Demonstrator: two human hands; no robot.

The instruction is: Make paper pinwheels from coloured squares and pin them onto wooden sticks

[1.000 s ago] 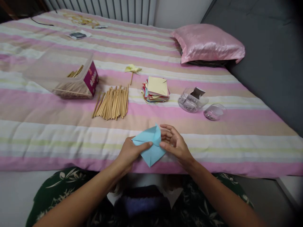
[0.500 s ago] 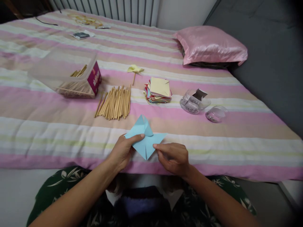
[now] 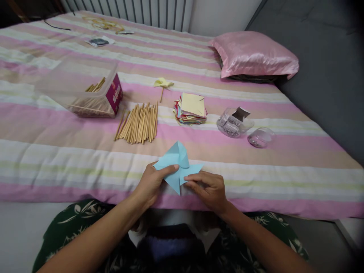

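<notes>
A light blue sheet of paper [image 3: 172, 153], slit in from its corners, is held just over the near edge of the bed. My left hand [image 3: 153, 180] grips its left side, thumb on top near the middle, where one upper flap curls inward. The fingers under the sheet are hidden. My right hand [image 3: 209, 187] pinches the lower right part between thumb and fingers. Beyond the hands lie a pile of thin wooden sticks [image 3: 139, 125] and a stack of square coloured papers [image 3: 192, 106]. A pale yellow paper pinwheel [image 3: 163, 83] on a stick lies behind them.
A clear plastic box [image 3: 79, 79] with more sticks stands at the left. To the right are two small clear containers, an open box [image 3: 233, 123] and a round cup [image 3: 260, 138], holding tiny pieces. A pink pillow [image 3: 256, 53] rests on the striped bedspread [image 3: 270, 182] at the back right.
The blue paper has shifted slightly to the right with my left hand. The right hand's fingers have closed over its lower right corner, which now bends up.
</notes>
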